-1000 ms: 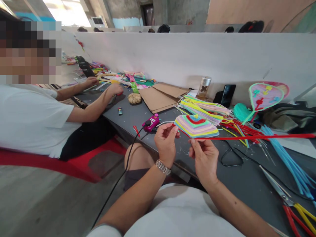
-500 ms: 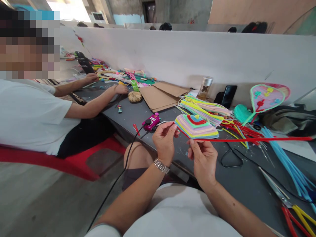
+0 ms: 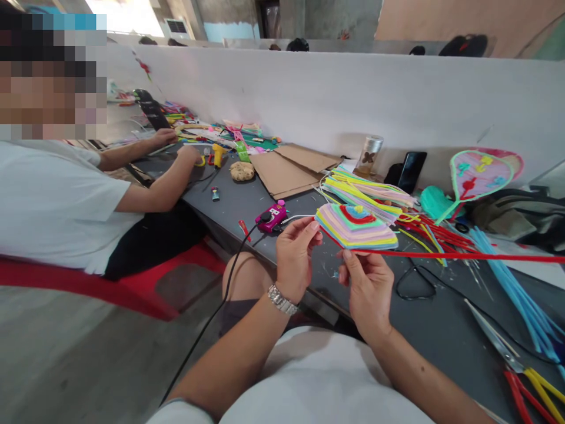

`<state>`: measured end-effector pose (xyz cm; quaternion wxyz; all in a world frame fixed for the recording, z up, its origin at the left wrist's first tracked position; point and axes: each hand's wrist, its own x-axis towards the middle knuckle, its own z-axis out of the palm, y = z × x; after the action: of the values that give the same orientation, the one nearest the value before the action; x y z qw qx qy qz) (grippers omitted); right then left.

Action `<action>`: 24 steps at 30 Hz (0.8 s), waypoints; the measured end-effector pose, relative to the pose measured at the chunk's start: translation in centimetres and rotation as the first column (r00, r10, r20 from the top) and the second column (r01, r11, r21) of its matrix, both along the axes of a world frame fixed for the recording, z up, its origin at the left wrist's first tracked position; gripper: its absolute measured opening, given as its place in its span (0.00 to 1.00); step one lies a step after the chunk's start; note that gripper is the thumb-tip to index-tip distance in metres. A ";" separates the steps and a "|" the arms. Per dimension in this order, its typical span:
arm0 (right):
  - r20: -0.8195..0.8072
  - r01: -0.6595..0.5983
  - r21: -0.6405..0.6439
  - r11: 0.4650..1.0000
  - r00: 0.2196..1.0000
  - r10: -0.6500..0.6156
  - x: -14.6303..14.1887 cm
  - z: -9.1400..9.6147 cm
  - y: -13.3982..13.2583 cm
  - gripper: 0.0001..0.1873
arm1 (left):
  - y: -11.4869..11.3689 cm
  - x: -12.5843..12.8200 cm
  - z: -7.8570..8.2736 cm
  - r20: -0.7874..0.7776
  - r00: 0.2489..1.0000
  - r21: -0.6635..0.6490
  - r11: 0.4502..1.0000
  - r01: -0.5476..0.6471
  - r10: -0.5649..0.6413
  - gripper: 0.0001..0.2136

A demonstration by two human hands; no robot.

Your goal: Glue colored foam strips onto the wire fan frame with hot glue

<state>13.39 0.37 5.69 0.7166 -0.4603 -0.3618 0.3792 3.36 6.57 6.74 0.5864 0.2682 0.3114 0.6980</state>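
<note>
A fan-shaped piece of coloured pipe cleaners [image 3: 356,228], striped in blue, yellow, pink, green and red, is held up over the table edge. My left hand [image 3: 296,252] pinches its left corner between thumb and fingers. At the lower point of the piece, my right hand [image 3: 367,285] pinches a red pipe cleaner [image 3: 441,255]. This red strip lies along the piece's lower left edge, and its long free end stretches far to the right. Just beyond my left hand sits a magenta device [image 3: 271,217] with a black cable.
Scissors [image 3: 507,356] with red and yellow handles lie at the right, near blue pipe cleaners [image 3: 516,288]. Behind the piece are bundled pipe cleaners [image 3: 353,191], cardboard [image 3: 291,171], a bottle [image 3: 369,156] and a phone [image 3: 411,172]. At left, a co-worker's hand [image 3: 189,156] is near a yellow glue gun [image 3: 218,155].
My hands and the striped piece have shifted slightly right in view, the red strip with them. The co-worker's nearer hand has drawn back left, uncovering the yellow glue gun.
</note>
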 end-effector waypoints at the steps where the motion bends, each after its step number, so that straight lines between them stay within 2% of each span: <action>1: 0.001 -0.001 0.003 1.000 1.000 0.001 0.0 0.0 0.0 0.15 | 0.0 -0.2 0.2 0.018 0.998 -0.025 0.998 0.058 -0.057 0.16; 6: 0.016 -0.006 0.024 1.000 1.000 0.006 0.5 0.2 -0.3 0.14 | -0.5 -1.9 1.4 0.080 0.944 -0.106 0.939 0.328 -0.321 0.15; 10: 0.032 -0.044 0.075 0.996 0.999 0.042 1.2 0.5 -0.4 0.11 | -1.2 -3.2 2.1 0.066 0.893 -0.092 0.888 0.450 -0.446 0.11; 17: 0.044 -0.102 0.138 0.985 0.994 0.097 2.5 0.9 -0.7 0.06 | -2.6 -4.8 3.5 0.016 0.824 -0.084 0.820 0.566 -0.567 0.11; 21: 0.025 -0.147 0.147 0.978 0.989 0.145 2.7 1.0 -0.8 0.06 | -2.8 -5.3 4.2 0.007 0.759 -0.070 0.757 0.650 -0.651 0.11; 23: 0.021 -0.154 0.149 0.977 0.988 0.153 2.7 0.9 -0.7 0.05 | -2.6 -4.9 4.2 0.024 0.764 -0.071 0.762 0.644 -0.644 0.12; 24: 0.022 -0.147 0.148 0.978 0.989 0.146 2.6 0.8 -0.7 0.06 | -2.5 -4.6 4.1 0.028 0.796 -0.063 0.794 0.605 -0.605 0.12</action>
<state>16.02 -0.29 6.47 0.7171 -0.3796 -0.4262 0.4000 -1.20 4.05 10.80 0.7885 0.3310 0.2313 0.4640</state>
